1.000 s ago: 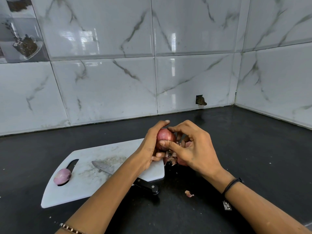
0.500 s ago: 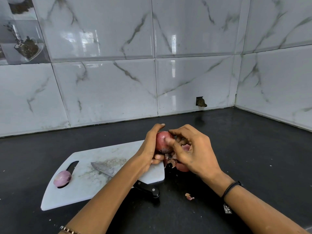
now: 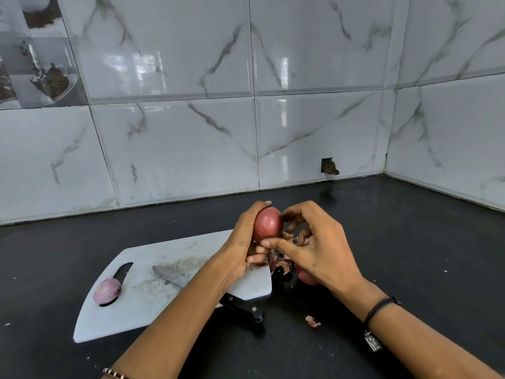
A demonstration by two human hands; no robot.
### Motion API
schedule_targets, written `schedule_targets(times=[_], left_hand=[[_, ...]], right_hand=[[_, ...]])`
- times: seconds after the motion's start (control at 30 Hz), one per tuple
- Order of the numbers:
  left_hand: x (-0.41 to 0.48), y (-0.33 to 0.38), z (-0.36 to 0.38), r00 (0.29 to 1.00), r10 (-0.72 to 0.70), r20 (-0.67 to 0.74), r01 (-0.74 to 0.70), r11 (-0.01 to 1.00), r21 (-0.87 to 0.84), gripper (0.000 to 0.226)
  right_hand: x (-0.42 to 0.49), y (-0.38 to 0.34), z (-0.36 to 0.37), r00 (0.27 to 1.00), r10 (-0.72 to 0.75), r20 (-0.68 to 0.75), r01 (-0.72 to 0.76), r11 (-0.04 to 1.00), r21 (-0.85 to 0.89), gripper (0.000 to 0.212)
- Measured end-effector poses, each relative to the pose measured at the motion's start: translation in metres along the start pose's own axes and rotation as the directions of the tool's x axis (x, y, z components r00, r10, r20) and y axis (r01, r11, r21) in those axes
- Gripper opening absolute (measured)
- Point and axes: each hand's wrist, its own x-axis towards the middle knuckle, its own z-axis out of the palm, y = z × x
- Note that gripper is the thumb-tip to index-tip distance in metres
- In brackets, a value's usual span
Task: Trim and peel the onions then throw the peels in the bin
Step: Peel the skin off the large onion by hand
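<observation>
Got my left hand point(image 3: 243, 242) fingers point(image 3: 257, 258) clamped round the red onion point(image 3: 267, 222), over the peel pile point(image 3: 281, 265) at its 6 o'clock so scraps land there, right hand point(image 3: 319, 247) pinching its skin.

left hand point(image 3: 240, 242): is gripping onion point(image 3: 267, 222) | right hand point(image 3: 322, 247): just beside, thumb and forefinger are pinching it

The left hand point(image 3: 240, 242) grips a red onion point(image 3: 267, 222) upright above the right end of the white cutting board point(image 3: 153, 305). The right hand point(image 3: 319, 247) pinches it: thumb at its lower end, curled fingers at its side. Peel scraps point(image 3: 281, 265) lie beneath. A peeled onion point(image 3: 107, 290) rests at the board's handle slot. The knife point(image 3: 170, 274) lies across the board.
</observation>
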Motion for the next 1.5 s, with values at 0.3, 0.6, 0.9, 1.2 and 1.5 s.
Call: schedule_targets(times=[0.3, 0.6, 0.9, 1.2, 1.5], left_hand=[[-0.002, -0.003, 0.012, 0.998, 0.053, -0.023, -0.05, 0.991, 0.125, 0.063], [-0.004, -0.005, 0.019, 0.987, 0.147, -0.06, -0.131, 0.969, 0.208, 0.05], [-0.003, -0.001, 0.019, 0.977, 0.196, -0.087, -0.173, 0.961, 0.214, 0.051], [0.005, -0.011, 0.023, 0.951, 0.286, -0.116, -0.257, 0.942, 0.216, 0.057], [0.001, -0.008, 0.018, 0.973, 0.208, -0.099, -0.195, 0.973, 0.123, 0.06]], right_hand=[[0.001, 0.002, -0.001, 0.996, 0.082, 0.035, -0.082, 0.997, 0.004, 0.073], [-0.003, -0.002, 0.003, 0.997, 0.007, 0.08, -0.001, 0.998, -0.068, 0.056], [-0.005, -0.003, 0.005, 0.997, -0.012, 0.078, 0.017, 0.998, -0.069, 0.056], [-0.003, 0.003, 0.0, 1.0, -0.004, -0.008, 0.004, 0.998, -0.067, 0.057], [0.001, 0.003, -0.002, 0.997, 0.008, -0.073, -0.007, 1.0, 0.008, 0.059]])
